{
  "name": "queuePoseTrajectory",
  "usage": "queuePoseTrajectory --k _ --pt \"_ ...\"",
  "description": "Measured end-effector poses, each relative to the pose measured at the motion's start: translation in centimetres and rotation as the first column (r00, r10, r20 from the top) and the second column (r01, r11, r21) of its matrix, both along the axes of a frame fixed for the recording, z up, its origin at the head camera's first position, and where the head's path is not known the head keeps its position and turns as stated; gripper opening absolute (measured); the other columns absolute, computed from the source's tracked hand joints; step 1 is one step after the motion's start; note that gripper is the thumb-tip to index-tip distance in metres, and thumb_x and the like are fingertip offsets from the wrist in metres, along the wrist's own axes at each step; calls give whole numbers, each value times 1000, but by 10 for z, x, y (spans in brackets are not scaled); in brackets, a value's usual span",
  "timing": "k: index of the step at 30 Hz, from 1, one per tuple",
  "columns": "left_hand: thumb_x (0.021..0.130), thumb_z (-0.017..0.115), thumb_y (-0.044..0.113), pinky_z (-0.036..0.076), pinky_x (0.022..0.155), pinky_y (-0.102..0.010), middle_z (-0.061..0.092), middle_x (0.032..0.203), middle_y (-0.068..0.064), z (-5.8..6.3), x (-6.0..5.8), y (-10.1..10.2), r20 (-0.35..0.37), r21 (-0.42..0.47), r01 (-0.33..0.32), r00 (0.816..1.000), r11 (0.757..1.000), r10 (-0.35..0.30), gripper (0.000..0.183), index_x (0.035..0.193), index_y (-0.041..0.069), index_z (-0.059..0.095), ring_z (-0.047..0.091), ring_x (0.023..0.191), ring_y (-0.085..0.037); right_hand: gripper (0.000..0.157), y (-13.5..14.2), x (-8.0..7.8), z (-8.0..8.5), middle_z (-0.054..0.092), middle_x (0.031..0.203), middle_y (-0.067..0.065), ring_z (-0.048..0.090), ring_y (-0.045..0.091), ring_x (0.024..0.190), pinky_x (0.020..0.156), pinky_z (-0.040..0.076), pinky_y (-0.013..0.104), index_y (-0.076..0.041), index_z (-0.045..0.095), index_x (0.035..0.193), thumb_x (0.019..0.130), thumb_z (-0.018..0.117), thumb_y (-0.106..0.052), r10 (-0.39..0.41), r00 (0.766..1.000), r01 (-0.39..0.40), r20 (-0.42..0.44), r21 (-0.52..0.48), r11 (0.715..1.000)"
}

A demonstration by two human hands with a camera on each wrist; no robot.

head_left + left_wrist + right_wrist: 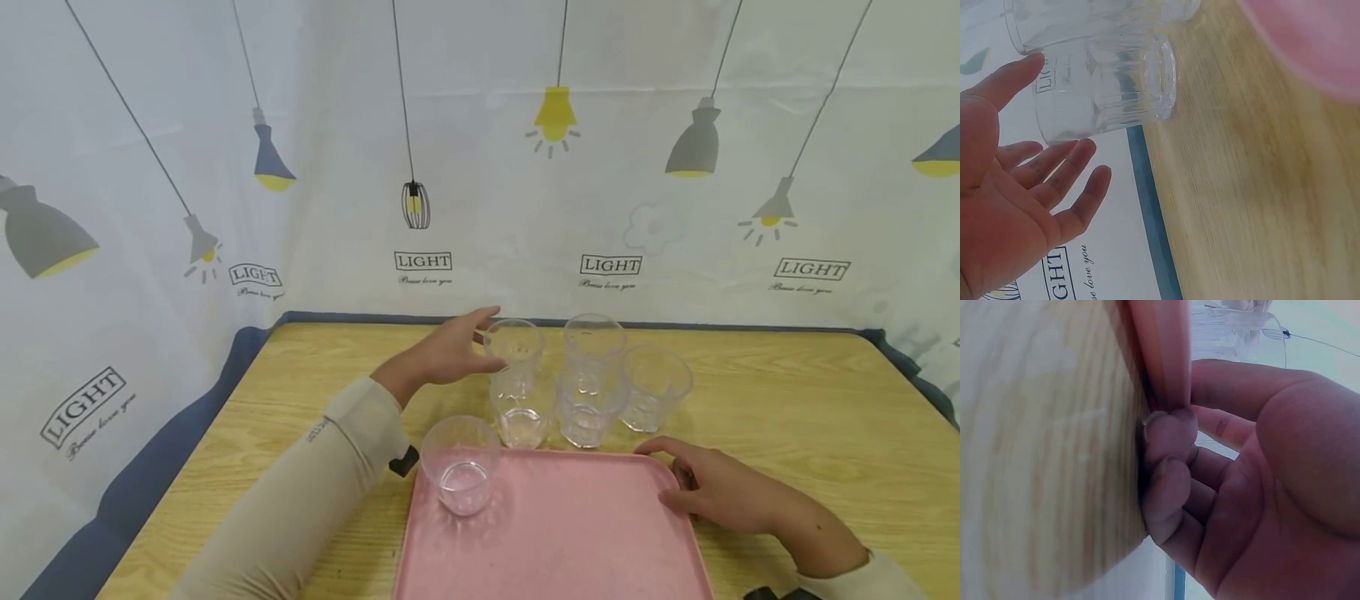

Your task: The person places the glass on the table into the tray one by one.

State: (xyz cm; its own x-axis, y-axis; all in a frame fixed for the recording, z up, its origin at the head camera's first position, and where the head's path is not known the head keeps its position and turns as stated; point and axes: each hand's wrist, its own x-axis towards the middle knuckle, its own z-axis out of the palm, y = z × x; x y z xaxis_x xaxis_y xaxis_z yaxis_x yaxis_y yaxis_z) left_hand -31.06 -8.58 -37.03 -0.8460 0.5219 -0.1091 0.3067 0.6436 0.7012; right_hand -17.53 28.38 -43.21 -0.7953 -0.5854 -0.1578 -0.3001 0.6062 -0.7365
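Observation:
My left hand [450, 348] reaches to the back-left clear plastic cup [514, 333], thumb and fingers spread around its near-rim side. In the left wrist view the thumb [1013, 78] lies right at the rim and the fingers are loosely bent beside the cup [1104, 87]. A second cup [522, 421] stands just in front of that one. At the far right corner of a pink tray [570, 533], my right hand [723, 487] grips the edge, thumb over the rim and fingers curled under it [1169, 481]. One clear cup [461, 471] stands upright on the tray's far left corner.
Beyond the tray stand more clear cups: a middle front one [585, 421], one behind it [595, 329], and one at the right [652, 387]. They rest on a wooden table [795, 400]. A printed white curtain [510, 200] hangs behind the table's back edge.

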Motion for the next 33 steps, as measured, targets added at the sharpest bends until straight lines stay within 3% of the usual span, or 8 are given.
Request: queuePoseTrajectory --k 17,26,33 --pt "87 77 38 50 102 -45 50 150 -9 -7 4 -5 -91 -39 -81 993 996 77 93 160 19 21 55 131 -29 51 1 0 -1 49 74 -7 44 0 61 55 41 23 -9 46 142 96 66 -17 3 1000 -3 8 -11 1000" --pt "88 76 40 48 104 -46 46 152 -11 -6 5 -8 -82 -53 -55 995 997 50 94 160 16 19 52 134 -30 51 1 0 0 49 74 -6 44 1 61 55 41 23 -9 46 141 96 66 -18 2 1000 -1 22 -17 1000" --pt "88 76 33 46 106 -47 43 155 -13 -5 4 -7 -51 -37 -23 998 999 21 95 160 15 17 49 137 -31 51 0 0 1 49 74 -6 44 1 61 54 41 23 -8 46 142 95 67 -18 -4 1000 4 19 -13 1000"
